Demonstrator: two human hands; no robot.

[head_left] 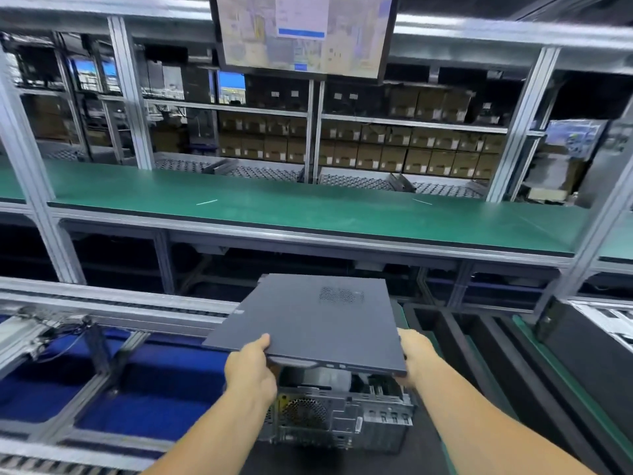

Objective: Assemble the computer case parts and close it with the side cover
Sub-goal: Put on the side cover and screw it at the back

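along the far side of the station, a long green-topped bench (308, 204) is running the width of the view, with a metal shelving frame (315, 108) standing behind it. brown cartons (421, 156) are sitting packed in rows on those shelves. a monitor (303, 32) is hanging overhead at centre, its screen blurred. at lower left, blue trays (154, 392) are lying inside a roller conveyor (113, 303); what they are holding cannot be told.

in the near foreground, the side cover (308, 320) is hovering flat above the computer case (342, 416), tilting slightly, near edge lower. it is a dark grey-blue metal panel, matte, with a small perforated vent patch near its far right corner and a folded lip along the near edge. it is not yet seated on the case.

the computer case is sitting on a dark mat, open side facing up, bare silver metal rear panel showing toward the camera with a round fan grille and slot brackets. the inside is mostly hidden by the cover.

left hand (251, 370) is gripping the cover's near left edge, thumb on top, fingers curling beneath. right hand (416, 354) is holding the near right corner from the side, fingers mostly hidden under the panel.
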